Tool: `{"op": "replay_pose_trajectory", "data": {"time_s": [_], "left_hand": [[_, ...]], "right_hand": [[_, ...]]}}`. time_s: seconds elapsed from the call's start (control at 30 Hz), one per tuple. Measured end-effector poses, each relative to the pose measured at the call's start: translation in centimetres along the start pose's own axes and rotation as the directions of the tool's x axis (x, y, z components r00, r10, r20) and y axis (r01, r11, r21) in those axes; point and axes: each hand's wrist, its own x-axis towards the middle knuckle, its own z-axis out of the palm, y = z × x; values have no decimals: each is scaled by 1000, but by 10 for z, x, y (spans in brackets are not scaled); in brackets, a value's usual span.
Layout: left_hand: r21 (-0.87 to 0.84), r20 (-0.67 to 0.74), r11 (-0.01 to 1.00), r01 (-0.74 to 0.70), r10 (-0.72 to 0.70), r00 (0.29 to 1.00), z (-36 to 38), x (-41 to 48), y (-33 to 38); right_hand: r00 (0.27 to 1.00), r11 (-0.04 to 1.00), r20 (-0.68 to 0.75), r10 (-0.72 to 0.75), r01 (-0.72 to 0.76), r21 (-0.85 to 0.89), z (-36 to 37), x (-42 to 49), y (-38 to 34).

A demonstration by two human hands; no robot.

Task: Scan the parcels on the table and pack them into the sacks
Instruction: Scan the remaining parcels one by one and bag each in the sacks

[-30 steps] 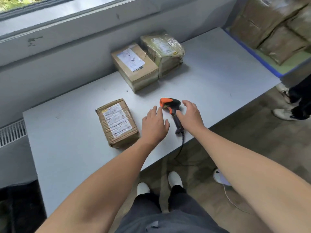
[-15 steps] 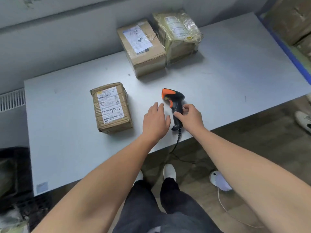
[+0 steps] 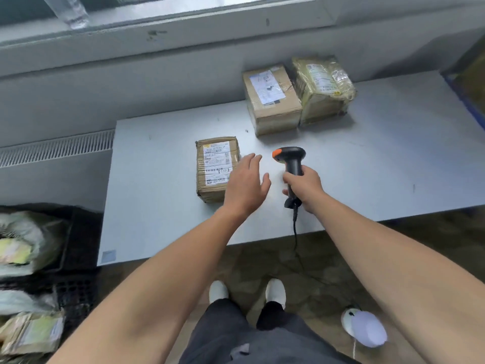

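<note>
Scanner [image 3: 291, 161]: black with an orange tip, handle gripped in the curled fingers of the right hand [image 3: 304, 189]; its cable [image 3: 295, 229] hangs off the near edge of the table [image 3: 393, 153].
Left hand [image 3: 245, 185]: fingers straight and spread, holding nothing, at the right edge of the near parcel [image 3: 216, 166]; contact cannot be told.
Near parcel: flat, label up.
Box [image 3: 271, 98] and plastic-wrapped parcel [image 3: 324, 85]: side by side at the far edge.
Sacks [image 3: 23, 243]: on the floor, left, blurred.

Three label-up parcels [image 3: 217, 168] flat on table [image 3: 393, 158]
</note>
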Motion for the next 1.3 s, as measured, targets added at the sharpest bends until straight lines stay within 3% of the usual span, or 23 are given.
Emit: {"op": "replay_pose_trajectory", "data": {"time_s": [0.17, 0.33, 0.7, 0.87, 1.1, 1.3], "left_hand": [[-63, -80, 985, 163, -168, 983, -47, -8, -44], [-140, -50, 944, 298, -307, 950, -75, -26, -89], [-171, -31, 959, 227, -236, 971, -91, -29, -125], [-158, -11, 966, 203, -208, 978, -91, -24, -137], [-142, -5, 985, 99, -101, 995, -81, -5, -120], [-81, 40, 994, -68, 71, 997, -60, 14, -82]], "right_hand": [[984, 985, 53, -168, 170, -36, 38, -24, -41], [978, 964, 71, -197, 207, -165, 82, -46, -56], [966, 898, 32, -255, 249, -362, 128, -60, -57], [980, 896, 36, -194, 192, -400, 128, -63, -53], [977, 965, -57, -204, 191, -180, 113, -52, -47], [970, 980, -212, -116, 77, -182, 76, -27, -30]]}}
